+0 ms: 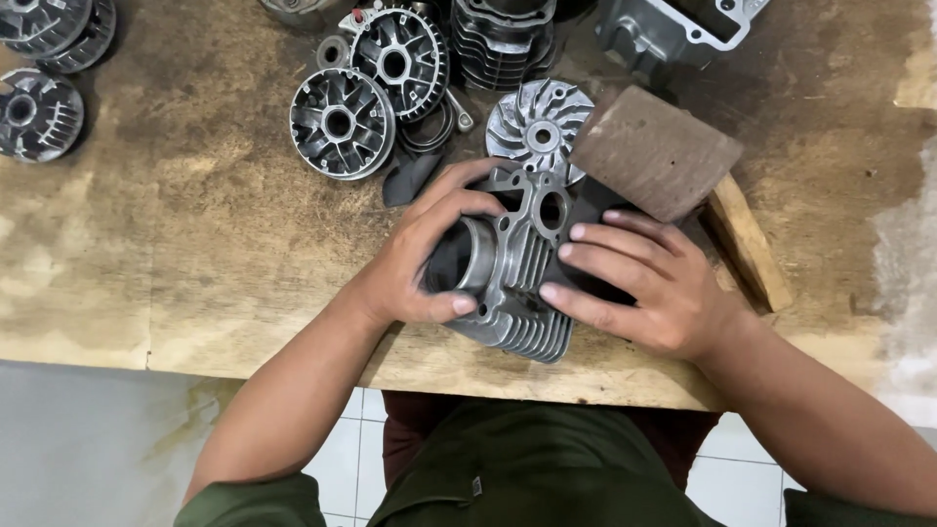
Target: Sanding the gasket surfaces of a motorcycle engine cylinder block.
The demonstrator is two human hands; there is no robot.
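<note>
Hands grip a finned engine cylinder (512, 273) on the tabletop (195, 254). Left hand (425, 259) wraps its sleeve end — right hand (649, 283) lies flat, fingers (595, 256) extended, against the fins.

bare forearms, olive work clothes

both arms bare to above the elbow; short dark-olive sleeves and a matching olive garment with a small tag.
</note>
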